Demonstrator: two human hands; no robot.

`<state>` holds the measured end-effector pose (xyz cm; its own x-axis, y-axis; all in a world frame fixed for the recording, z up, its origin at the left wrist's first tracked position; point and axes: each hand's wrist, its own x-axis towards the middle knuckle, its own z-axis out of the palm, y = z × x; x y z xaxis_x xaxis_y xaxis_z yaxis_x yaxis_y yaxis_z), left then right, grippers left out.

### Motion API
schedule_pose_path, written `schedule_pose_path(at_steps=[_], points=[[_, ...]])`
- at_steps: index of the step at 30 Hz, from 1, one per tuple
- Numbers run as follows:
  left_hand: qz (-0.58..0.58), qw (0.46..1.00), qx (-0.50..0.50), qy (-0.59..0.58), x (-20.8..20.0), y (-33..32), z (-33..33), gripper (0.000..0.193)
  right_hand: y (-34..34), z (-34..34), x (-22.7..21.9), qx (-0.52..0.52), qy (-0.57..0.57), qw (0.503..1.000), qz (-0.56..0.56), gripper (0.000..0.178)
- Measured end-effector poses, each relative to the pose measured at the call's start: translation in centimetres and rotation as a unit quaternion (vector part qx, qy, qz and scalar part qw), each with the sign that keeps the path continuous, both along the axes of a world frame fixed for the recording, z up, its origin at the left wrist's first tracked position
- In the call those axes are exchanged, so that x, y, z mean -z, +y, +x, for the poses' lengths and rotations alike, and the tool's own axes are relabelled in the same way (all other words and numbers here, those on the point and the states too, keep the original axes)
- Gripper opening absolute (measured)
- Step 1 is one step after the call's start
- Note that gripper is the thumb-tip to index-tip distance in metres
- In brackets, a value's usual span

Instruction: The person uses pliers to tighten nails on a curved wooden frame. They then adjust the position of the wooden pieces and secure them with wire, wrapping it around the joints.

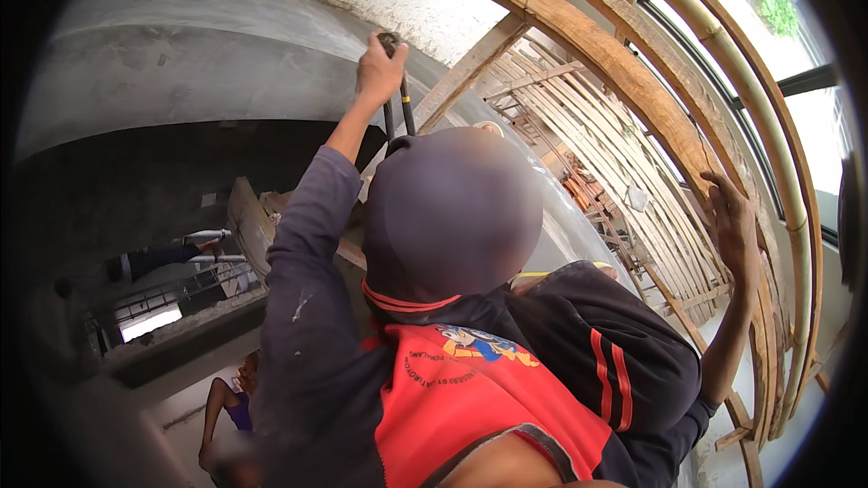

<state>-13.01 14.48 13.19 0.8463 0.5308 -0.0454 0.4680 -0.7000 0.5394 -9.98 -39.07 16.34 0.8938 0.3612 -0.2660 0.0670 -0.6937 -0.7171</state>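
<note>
My left hand [381,71], at the end of a raised dark sleeve, is closed on the top of a dark tool [406,107] with two long black bars, one with a yellow band. Its exact kind does not show. Beside it runs a grey concrete beam [208,63]. To the right, my right hand [731,217] is raised with bent fingers hooked on a curved-looking wooden beam [646,95]; its thumb is hidden. Between my arms are my red shirt [488,398] and my bent leg in dark striped trousers [597,343]. A blurred dark round patch hides what lies below the tool.
A bamboo pole [723,45] and more timbers stand at the right, before a window [818,122]. Light wooden slats [606,145] lie lower down. At lower left is another person's bent arm [215,416]; a railing [172,294] shows deeper in the dark space.
</note>
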Motion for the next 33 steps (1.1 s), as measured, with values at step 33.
schedule_pose_path(at_steps=[33], points=[[0.085,0.974,0.206,0.051,12.9,2.3,-7.3,0.058,9.5,3.4,-5.5,0.063,-0.029,0.997,-0.027,0.031]])
